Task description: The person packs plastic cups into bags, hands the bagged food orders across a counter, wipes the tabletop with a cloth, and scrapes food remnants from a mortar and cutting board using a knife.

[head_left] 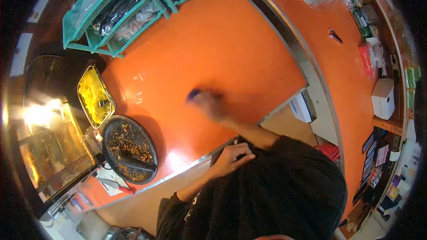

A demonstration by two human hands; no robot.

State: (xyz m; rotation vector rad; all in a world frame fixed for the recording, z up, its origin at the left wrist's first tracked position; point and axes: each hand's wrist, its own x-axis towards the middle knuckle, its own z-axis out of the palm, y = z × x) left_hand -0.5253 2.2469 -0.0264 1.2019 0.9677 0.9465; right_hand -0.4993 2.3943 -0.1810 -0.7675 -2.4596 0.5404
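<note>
My right hand [210,106] is smeared by motion over the orange tabletop [235,40]. At its fingers shows a small dark blue object [193,94], too blurred to tell whether it is a cloth or a sponge. Close against my black top rests my left hand [231,160], its fingers loosely bent and a little apart, with nothing visible in them. To the left, a dark stone mortar [151,144] holds reddish-brown crumbs and a pestle [135,163]. Beside it stands a metal tray [114,106] of yellow food pieces.
Teal plastic racks [80,31] with bagged items stand at the back left. A lit glass case [55,146] is at the far left. Red-handled scissors [129,190] lie by the mortar. On the right-hand counter are another pair of scissors [334,35] and a white box [383,98].
</note>
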